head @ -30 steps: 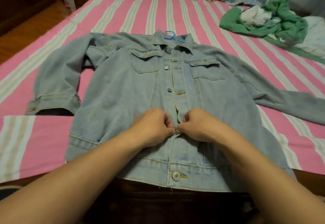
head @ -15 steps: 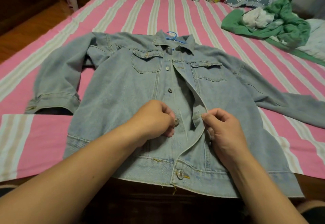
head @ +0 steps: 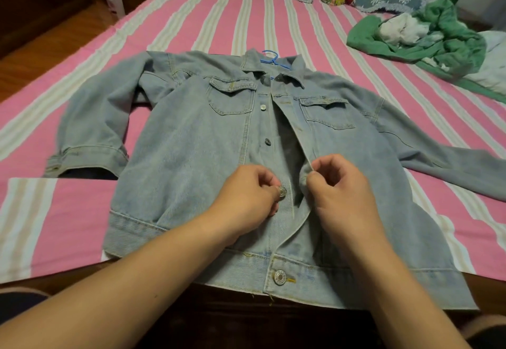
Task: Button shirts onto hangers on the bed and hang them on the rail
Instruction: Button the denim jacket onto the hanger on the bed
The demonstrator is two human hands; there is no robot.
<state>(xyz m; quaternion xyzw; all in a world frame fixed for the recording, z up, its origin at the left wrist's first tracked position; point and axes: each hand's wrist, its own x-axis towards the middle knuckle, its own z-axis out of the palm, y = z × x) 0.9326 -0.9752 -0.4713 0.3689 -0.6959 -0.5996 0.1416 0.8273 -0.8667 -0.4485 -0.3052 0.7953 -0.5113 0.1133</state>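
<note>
Denim jacket (head: 191, 162) lay front-up on the striped bed (head: 191, 20), blue hanger (head: 269, 57) showing at the collar. Hem button (head: 279, 277) was fastened. Left hand (head: 246, 198), fingers curled, pinched the next button up (head: 282, 191). Right hand (head: 342, 187) pinched the opposite placket edge (head: 306, 168), lifted slightly, apart from the button. Judgement: lay the buttonhole over the button, tilt the button edgewise, push through, keeping both plackets level.
</note>
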